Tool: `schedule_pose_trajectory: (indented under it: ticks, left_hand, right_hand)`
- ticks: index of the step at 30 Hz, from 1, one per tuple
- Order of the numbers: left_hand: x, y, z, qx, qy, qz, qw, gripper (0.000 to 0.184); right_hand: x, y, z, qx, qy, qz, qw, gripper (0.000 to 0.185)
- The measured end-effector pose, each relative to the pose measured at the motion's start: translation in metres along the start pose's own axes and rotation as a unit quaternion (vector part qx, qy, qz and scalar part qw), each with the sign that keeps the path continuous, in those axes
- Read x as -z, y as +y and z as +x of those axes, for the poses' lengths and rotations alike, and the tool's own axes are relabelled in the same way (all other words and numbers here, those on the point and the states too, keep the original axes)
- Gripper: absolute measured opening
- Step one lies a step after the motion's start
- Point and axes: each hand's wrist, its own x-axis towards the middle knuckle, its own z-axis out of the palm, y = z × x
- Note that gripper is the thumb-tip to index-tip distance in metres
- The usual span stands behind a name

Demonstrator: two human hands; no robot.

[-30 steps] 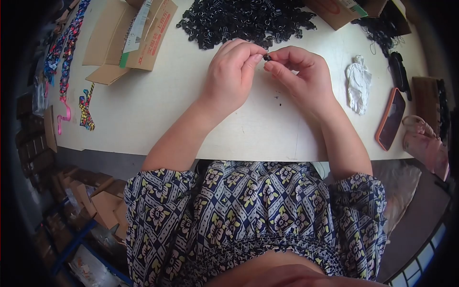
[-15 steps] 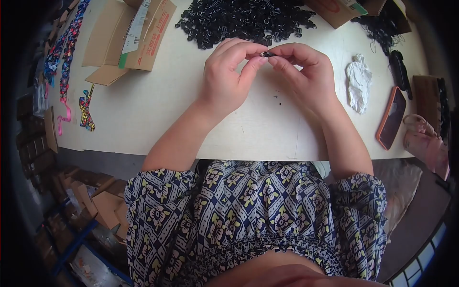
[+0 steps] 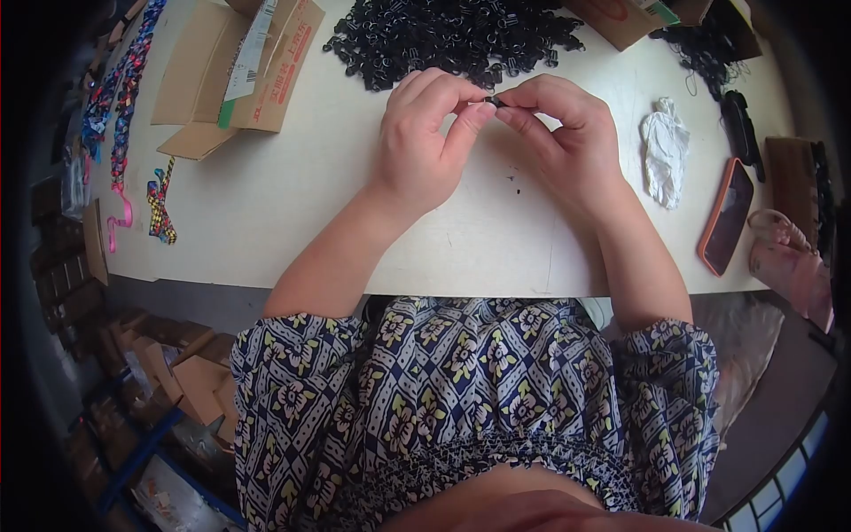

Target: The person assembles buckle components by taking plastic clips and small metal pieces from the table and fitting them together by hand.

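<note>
Between my fingertips sits a small black piece [image 3: 494,102], too small to make out in detail. My left hand [image 3: 427,133] pinches it from the left with thumb and forefinger. From the other side, the thumb and forefinger of my right hand [image 3: 570,133] close on it as well. Just beyond my hands lies a wide pile of small black clips or buckles [image 3: 443,40], some with shiny metal-looking parts. A few tiny dark specks lie on the table [image 3: 479,230] below my hands.
An open cardboard box [image 3: 279,75] stands at the left, near patterned cords [image 3: 161,206]. On the right are a crumpled white cloth or tissue [image 3: 665,152], an orange-edged phone [image 3: 729,217] and a black object [image 3: 740,129]. Another box [image 3: 620,22] and black strands [image 3: 705,58] are at the back right.
Both hands keep their pinch at nearly the same place. The small black piece has turned slightly between the fingertips.
</note>
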Motion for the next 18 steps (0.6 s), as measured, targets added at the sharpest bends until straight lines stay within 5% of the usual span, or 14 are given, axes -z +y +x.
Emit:
schedule_pose_trajectory:
  ticks: [18]
  left_hand:
    - [0.0016,-0.0059,0.0003,-0.066,-0.010,0.024,0.997,0.020]
  right_hand:
    - [-0.0019,-0.0018,-0.0019,-0.048,0.011,-0.012,0.999,0.013]
